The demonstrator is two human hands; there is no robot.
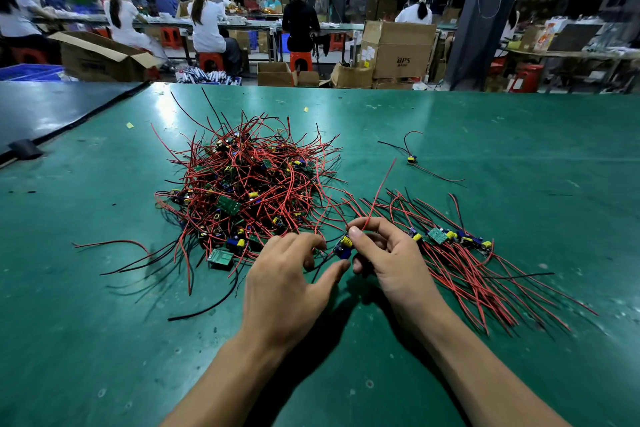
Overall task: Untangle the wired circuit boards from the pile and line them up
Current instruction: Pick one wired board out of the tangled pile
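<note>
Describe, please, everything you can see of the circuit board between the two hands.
The circuit board is small and dark, carrying a yellow-wrapped coil and a blue part. It sits tilted between the tangled pile and the lined-up row, over the green table. The right hand pinches its upper end between thumb and forefinger. A red wire rises from that pinch, up and rightward. The left hand stretches its thumb to the lower edge; whether it touches cannot be told.
</note>
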